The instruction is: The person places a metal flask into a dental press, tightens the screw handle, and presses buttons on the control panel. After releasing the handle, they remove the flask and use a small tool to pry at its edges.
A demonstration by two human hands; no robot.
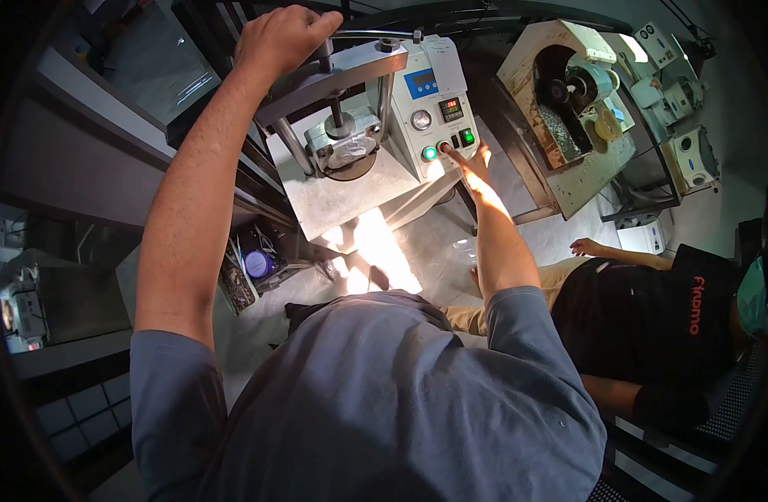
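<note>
My left hand (pixel 282 38) is up on top of a mounting press, its fingers curled over the press handle (pixel 367 34), a long metal bar. Under the crossbeam (pixel 338 79), a threaded spindle runs down to a metal clamp block (pixel 350 138) on a round base plate. My right hand (pixel 472 165) is at the lower right corner of the control panel (pixel 426 109). Its thumb touches a red button (pixel 444 148) and the other fingers are spread along the panel's side edge. Beside the button, a green button (pixel 430 153) is lit.
A person (pixel 643 309) in a dark shirt sits to my right. Beyond the press stands an open cutting machine (pixel 568 92) with a motor. A purple-lidded container (pixel 258 263) is low on the left. White devices (pixel 695 157) stand at the far right.
</note>
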